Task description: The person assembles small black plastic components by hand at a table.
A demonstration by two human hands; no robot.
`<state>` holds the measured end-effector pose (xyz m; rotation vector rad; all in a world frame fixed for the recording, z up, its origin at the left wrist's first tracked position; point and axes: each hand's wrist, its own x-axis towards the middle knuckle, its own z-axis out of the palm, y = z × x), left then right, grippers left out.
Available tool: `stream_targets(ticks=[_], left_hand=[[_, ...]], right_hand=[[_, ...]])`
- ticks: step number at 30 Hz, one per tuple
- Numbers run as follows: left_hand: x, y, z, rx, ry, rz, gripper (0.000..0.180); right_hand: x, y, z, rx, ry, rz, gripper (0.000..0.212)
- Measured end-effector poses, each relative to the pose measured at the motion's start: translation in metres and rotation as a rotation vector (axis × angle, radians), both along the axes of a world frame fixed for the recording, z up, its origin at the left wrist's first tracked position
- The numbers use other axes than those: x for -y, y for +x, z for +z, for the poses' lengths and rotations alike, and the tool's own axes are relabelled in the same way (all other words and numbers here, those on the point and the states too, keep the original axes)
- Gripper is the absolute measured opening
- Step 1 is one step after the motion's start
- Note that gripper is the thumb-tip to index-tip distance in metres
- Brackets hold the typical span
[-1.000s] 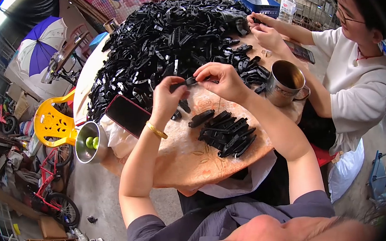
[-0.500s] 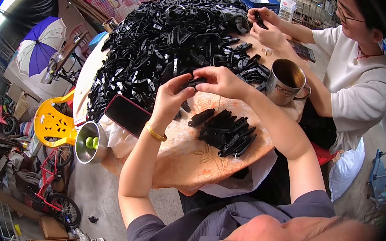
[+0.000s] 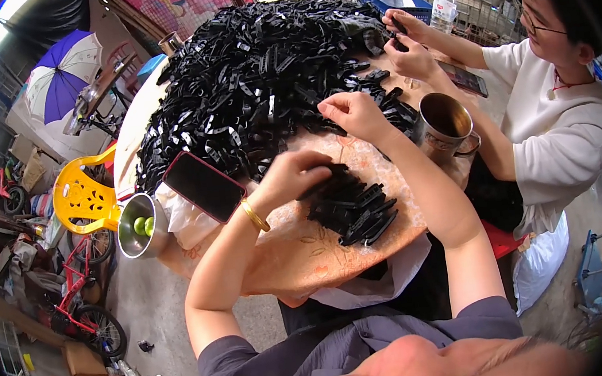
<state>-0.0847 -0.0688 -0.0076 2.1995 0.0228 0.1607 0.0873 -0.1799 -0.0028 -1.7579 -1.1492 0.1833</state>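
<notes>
Two bare hands at work between a small pile and a large heap of black plastic pieces.
The left hand (image 3: 298, 176) reaches over the far-left end of the small pile (image 3: 356, 208), near the near edge of the surface (image 3: 280, 267); its fingers bend down over dark pieces, and whether they grip one I cannot tell. The right hand (image 3: 357, 116) is raised by the near side of the large heap (image 3: 260, 82), which spreads toward the far edge; its fingers are curled narrow, tips together. A smartphone (image 3: 205, 186) lies toward the left edge, and a metal mug (image 3: 437, 146) stands toward the right edge.
</notes>
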Motion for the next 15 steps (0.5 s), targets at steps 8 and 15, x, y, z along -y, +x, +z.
stream_targets(ticks=[8, 15], left_hand=[[-0.002, 0.008, 0.007, 0.004, -0.237, -0.051, 0.025], [-0.047, 0.07, 0.016, 0.396, 0.751, 0.251, 0.026]], right_hand=[[-0.009, -0.014, -0.018, 0.725, -0.331, -0.11, 0.015], [-0.006, -0.009, -0.023, 0.674, -0.129, -0.009, 0.006]])
